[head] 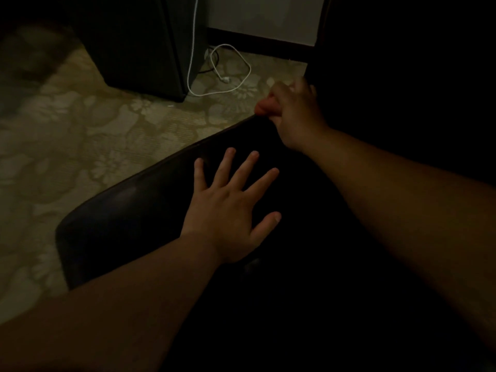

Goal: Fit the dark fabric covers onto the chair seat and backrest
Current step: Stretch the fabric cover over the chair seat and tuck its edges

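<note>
The chair seat point(120, 218) is a dark padded slab running from lower left to upper right, dimly lit. My left hand point(230, 208) lies flat on top of it with its fingers spread. My right hand point(292, 116) curls its fingers round the dark fabric cover's edge point(257, 124) at the seat's far corner, next to the backrest point(402, 76). The backrest rises as a black mass at the upper right. In this gloom, cover and seat surface cannot be told apart across most of the seat.
Patterned beige carpet point(67, 135) spreads to the left. A dark cabinet point(139, 44) stands at the back, with a white cable point(236, 76) looped on the floor beside it. A pale wall with a dark skirting point(257, 41) closes the far side.
</note>
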A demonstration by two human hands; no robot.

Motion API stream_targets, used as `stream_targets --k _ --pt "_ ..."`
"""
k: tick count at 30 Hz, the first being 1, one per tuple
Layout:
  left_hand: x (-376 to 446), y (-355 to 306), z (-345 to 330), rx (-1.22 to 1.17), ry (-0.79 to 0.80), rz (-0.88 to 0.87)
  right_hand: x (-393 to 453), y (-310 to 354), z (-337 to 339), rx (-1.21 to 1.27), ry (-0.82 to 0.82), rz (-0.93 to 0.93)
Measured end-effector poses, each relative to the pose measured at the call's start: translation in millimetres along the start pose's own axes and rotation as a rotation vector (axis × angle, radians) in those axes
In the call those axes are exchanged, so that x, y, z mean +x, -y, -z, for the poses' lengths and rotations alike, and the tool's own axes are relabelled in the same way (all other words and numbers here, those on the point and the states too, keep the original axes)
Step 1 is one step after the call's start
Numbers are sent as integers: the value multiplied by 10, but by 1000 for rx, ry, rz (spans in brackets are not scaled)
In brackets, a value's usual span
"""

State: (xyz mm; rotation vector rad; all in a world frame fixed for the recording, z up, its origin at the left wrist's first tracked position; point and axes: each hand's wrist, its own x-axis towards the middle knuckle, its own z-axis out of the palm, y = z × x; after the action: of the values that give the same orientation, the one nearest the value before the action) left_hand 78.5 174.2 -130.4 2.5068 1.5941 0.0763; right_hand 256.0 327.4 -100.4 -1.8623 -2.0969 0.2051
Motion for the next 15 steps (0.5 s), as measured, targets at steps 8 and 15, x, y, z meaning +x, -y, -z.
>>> stream_targets --k 8,15 --pt "30 9 118 68 104 -11 -939 -73 258 34 79 -52" --pt "141 -170 602 266 336 -14 -1916 -141 576 -57 212 -164"
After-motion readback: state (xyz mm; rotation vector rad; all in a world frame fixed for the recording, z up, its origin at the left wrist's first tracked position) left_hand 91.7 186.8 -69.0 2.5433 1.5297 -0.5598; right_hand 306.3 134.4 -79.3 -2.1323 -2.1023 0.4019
